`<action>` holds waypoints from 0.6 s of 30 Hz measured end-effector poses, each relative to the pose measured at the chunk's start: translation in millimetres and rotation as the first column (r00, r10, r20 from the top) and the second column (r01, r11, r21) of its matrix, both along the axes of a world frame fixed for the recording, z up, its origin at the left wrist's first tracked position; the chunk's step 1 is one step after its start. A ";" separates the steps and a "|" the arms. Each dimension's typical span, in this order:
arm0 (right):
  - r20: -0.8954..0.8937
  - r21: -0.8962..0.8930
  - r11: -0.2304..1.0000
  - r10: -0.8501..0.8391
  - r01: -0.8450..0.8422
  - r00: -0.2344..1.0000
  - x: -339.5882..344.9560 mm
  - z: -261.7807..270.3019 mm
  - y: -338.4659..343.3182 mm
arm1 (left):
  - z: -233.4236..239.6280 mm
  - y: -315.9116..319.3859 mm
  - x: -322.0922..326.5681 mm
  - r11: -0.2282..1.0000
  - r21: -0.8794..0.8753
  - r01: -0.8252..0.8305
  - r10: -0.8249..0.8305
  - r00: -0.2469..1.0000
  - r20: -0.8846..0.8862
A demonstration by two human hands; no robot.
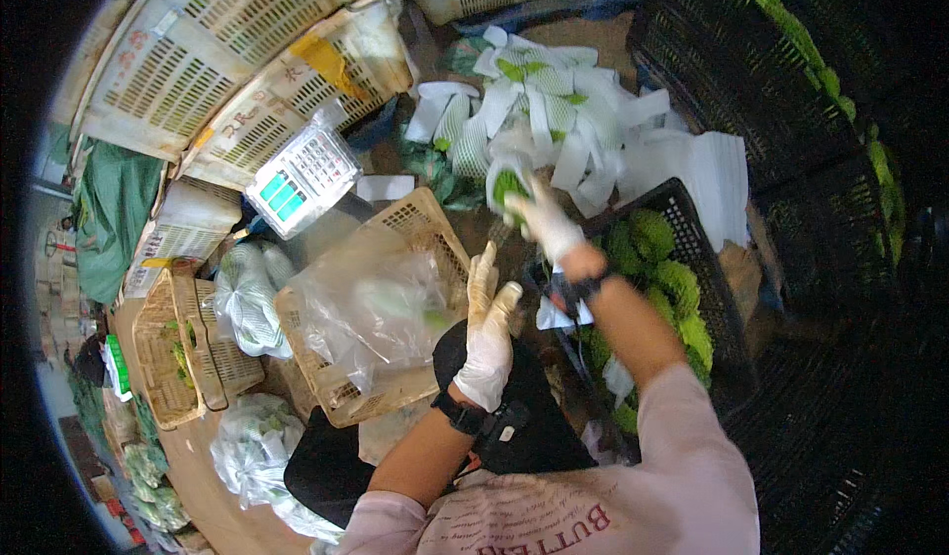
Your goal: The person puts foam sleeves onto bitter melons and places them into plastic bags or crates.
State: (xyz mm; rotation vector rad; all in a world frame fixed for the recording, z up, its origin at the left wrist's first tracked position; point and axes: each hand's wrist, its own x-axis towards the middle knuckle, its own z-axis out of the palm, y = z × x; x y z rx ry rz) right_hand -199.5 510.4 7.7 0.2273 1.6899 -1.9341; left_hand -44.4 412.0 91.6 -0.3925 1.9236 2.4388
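Observation:
My right hand (545, 221), in a white glove and blurred, is at a bitter melon (508, 186) in a white foam net sleeve; whether the fingers grip it is unclear. Gloved too, my left hand (488, 332) is raised with fingers apart and nothing in it. Beyond them lies a heap of net-sleeved bitter melons (549, 95). A black plastic crate (700, 236) of bare bitter melons (682, 288) stands beside my right forearm. Left of my left hand, a beige plastic crate (437, 221) holds a clear plastic bag (371, 310) with something pale and green inside.
A digital scale (304, 173) with lit green displays stands at upper left, before stacked white crates (252, 117). Filled plastic bags (253, 295) and a smaller beige crate (159, 384) are at left. White foam sleeves (715, 177) lie stacked at right, near tall dark crates (808, 221).

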 end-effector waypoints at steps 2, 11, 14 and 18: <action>-0.037 0.016 0.997 -0.075 0.076 0.996 -56.7 -38.7 -6.6 | -10.6 -0.9 -2.7 0.991 0.135 -0.010 0.001 0.998 0.061; -0.348 -0.111 0.976 -0.213 0.185 0.913 -38.1 12.9 107.3 | 1.2 -9.6 -18.9 0.970 0.229 -0.084 0.049 0.987 0.154; -0.242 0.242 0.959 -0.091 0.151 0.966 57.4 36.4 190.1 | -3.2 -4.7 -23.1 0.979 0.193 -0.071 0.038 0.985 0.167; 0.162 0.796 0.466 0.451 -0.386 0.878 189.8 -49.4 270.6 | 4.2 8.2 -18.2 0.949 0.298 0.102 -0.126 0.990 0.061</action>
